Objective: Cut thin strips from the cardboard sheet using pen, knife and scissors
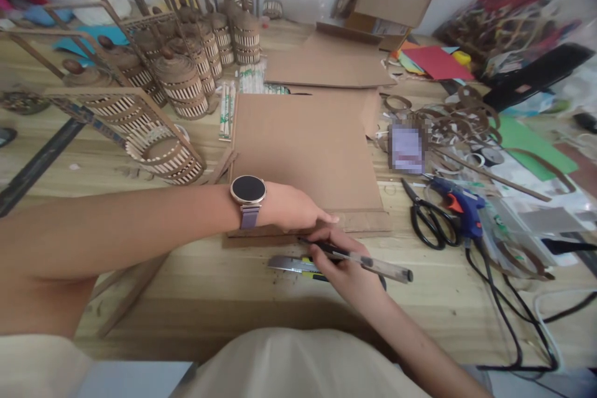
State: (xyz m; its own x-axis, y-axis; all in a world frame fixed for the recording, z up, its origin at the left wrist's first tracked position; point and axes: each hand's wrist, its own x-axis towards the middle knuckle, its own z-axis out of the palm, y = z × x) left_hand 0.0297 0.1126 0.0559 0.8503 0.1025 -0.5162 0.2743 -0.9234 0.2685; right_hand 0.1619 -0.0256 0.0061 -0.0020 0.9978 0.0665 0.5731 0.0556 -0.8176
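My left hand [293, 208], with a round watch on the wrist, lies flat with fingers stretched on the near edge of a brown cardboard sheet [303, 149]. Just in front of it my right hand [347, 267] is closed round a clear pen [373, 261], its tip at the cardboard's front edge beside my left fingertips. A utility knife [291, 264] lies on the wooden table [209, 286] under my right hand, partly hidden by it.
Black scissors [429, 217] and a blue glue gun [461, 205] with its cord lie to the right. Several woven lantern-like baskets [181, 84] stand at the back left. More cardboard sheets, an open carton [392, 3], coloured paper and cardboard rings crowd the back right.
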